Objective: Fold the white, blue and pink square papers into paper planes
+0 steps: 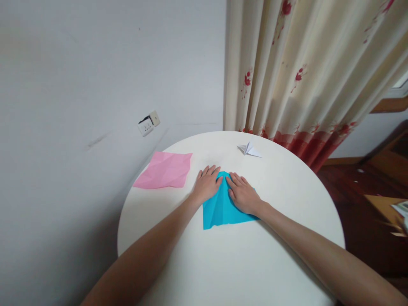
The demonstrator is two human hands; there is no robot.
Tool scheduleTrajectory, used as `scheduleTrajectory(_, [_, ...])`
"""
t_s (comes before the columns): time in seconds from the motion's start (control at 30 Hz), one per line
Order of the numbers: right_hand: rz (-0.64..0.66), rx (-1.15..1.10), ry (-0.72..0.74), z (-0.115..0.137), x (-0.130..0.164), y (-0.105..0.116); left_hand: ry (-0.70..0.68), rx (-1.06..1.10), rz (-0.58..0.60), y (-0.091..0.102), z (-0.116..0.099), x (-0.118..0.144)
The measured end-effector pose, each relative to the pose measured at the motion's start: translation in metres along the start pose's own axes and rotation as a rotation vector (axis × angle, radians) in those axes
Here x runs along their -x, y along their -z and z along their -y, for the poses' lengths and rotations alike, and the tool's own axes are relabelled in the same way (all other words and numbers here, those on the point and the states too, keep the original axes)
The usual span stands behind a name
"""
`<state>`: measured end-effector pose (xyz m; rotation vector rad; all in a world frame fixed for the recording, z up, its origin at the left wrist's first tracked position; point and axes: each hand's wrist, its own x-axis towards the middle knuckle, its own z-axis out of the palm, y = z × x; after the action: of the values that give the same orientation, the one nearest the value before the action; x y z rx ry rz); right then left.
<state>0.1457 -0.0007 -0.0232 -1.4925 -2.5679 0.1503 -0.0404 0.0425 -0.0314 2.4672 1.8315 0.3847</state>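
Observation:
A blue sheet of paper (219, 210), partly folded, lies near the middle of the round white table (236, 263). My left hand (207, 185) rests flat on its upper left part, fingers together and stretched forward. My right hand (242, 193) presses flat on its upper right part. The two hands almost meet at the paper's top point. Neither hand grips anything; both lie palm down on the paper.
A creased pink sheet (165, 170) lies at the table's far left edge. A small folded white paper figure (249, 149) sits at the far side. A flowered curtain (306, 72) hangs behind; a wall socket (148, 123) is on the left wall.

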Motion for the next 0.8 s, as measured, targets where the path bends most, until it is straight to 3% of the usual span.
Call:
scheduleTrajectory(0.13, [0.014,-0.007,-0.01,0.0,0.002,0.0,0.059,-0.027,-0.015,0.005,0.009,0.001])
scheduleTrajectory(0.43, [0.0,-0.005,-0.01,0.001,0.009,0.006,-0.002,-0.006,-0.04,0.02,0.026,-0.003])
scheduleTrajectory(0.8, [0.011,-0.017,0.015,-0.008,0.007,0.009,0.112,-0.104,-0.054,0.019,0.011,0.0])
